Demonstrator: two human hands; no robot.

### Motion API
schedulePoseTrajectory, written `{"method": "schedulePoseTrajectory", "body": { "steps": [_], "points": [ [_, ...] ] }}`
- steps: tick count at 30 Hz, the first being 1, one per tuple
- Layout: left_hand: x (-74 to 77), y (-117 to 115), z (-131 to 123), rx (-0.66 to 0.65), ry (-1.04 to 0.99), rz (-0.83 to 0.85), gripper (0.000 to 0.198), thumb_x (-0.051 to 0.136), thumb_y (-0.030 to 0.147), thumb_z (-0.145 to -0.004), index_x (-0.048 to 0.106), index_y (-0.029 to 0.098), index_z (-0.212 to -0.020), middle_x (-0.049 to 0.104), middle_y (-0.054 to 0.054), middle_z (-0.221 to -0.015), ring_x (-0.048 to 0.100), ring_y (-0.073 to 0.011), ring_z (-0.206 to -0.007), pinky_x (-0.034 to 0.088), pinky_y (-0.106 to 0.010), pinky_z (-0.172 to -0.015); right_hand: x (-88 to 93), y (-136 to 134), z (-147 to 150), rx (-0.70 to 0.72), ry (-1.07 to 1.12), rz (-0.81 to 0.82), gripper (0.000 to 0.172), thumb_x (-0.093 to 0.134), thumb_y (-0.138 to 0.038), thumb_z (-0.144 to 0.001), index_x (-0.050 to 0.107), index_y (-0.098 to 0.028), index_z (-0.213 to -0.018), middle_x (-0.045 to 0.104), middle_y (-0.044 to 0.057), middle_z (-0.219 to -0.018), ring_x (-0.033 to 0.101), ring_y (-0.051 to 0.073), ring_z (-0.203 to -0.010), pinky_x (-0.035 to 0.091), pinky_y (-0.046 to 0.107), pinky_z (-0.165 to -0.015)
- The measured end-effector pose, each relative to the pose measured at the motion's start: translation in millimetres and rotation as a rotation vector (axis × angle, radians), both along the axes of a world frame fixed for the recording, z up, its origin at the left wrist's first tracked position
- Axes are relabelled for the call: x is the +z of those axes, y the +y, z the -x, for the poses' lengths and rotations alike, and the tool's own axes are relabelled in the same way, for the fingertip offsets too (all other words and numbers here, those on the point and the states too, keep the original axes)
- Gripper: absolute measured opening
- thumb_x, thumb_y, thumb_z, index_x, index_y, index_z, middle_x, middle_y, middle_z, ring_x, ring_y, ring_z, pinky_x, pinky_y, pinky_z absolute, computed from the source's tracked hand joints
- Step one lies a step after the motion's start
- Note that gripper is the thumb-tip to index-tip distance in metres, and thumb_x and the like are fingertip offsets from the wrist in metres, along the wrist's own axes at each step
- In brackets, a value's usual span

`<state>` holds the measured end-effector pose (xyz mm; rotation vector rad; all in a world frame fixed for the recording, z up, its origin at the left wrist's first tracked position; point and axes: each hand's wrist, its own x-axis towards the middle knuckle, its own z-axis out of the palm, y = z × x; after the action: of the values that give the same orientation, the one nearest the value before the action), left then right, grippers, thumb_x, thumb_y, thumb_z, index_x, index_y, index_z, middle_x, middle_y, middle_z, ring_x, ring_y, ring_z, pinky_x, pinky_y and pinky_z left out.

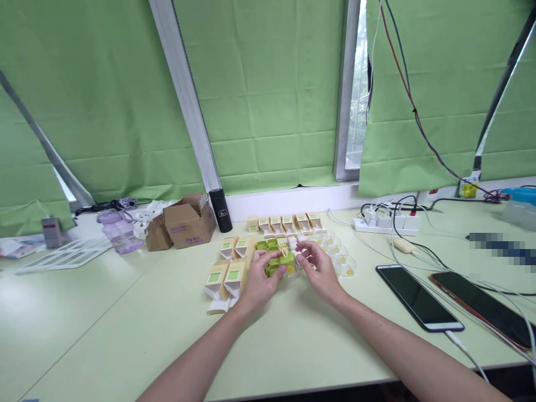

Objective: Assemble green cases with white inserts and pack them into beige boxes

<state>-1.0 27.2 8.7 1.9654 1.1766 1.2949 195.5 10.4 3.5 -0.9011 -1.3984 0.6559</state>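
My left hand [258,279] is closed around a small green case [280,263] held just above the pale green table [125,324]. My right hand [321,270] sits beside it with curled fingers, pinching something small and pale near the case; I cannot make out what. More green cases [267,244] lie right behind the hands. Small beige boxes with green labels [224,276] lie to the left, and a row of open beige boxes [287,224] stands behind. Clear plastic shells [340,254] lie to the right of my right hand.
Two phones [419,297] [481,307] lie at the right, with cables and a white power strip [387,223] behind. A black cylinder [220,210], brown cartons [186,223] and a purple bottle [119,230] stand at the back left. Green blinds cover the window.
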Motion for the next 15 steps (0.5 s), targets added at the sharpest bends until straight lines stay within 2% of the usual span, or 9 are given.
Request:
{"method": "schedulePoseTrajectory", "body": {
  "steps": [5,9,12,15],
  "points": [
    [-3.0,9.0,4.9,0.061,-0.091,-0.023,0.044,0.075,0.053,-0.090,0.079,0.022,-0.122,0.064,-0.013,-0.120,0.064,-0.0289,-0.120,0.049,-0.045,-0.111,-11.1,4.7,8.6,0.198,0.125,0.098,0.045,0.079,-0.053,-0.085,0.064,-0.023,-0.116,0.067,0.009,-0.112,0.066,0.021,-0.088,0.058,0.031,-0.065],
    [-5.7,8.1,3.2,0.101,-0.099,-0.037,0.048,0.074,0.058,-0.089,0.080,0.022,-0.121,0.064,-0.013,-0.118,0.064,-0.0285,-0.119,0.049,-0.045,-0.111,-17.4,8.2,15.6,0.351,0.268,0.205,0.053,0.087,-0.053,-0.077,0.064,-0.024,-0.115,0.067,0.007,-0.104,0.067,0.023,-0.090,0.062,0.034,-0.063],
    [-6.2,6.1,2.5,0.132,-0.079,-0.039,0.049,0.076,0.061,-0.087,0.080,0.024,-0.119,0.063,-0.011,-0.117,0.064,-0.0286,-0.118,0.050,-0.044,-0.109,-15.7,7.1,16.1,0.443,0.336,0.268,0.052,0.091,-0.049,-0.075,0.067,-0.023,-0.113,0.072,0.007,-0.102,0.070,0.024,-0.090,0.063,0.036,-0.068],
    [-5.7,4.4,2.5,0.114,-0.082,-0.046,0.047,0.068,0.063,-0.092,0.081,0.026,-0.118,0.064,-0.011,-0.115,0.063,-0.0277,-0.118,0.049,-0.043,-0.110,-12.8,5.4,12.7,0.544,0.435,0.338,0.044,0.090,-0.047,-0.076,0.071,-0.022,-0.108,0.076,0.008,-0.103,0.073,0.025,-0.091,0.062,0.037,-0.072]
  ]
}}
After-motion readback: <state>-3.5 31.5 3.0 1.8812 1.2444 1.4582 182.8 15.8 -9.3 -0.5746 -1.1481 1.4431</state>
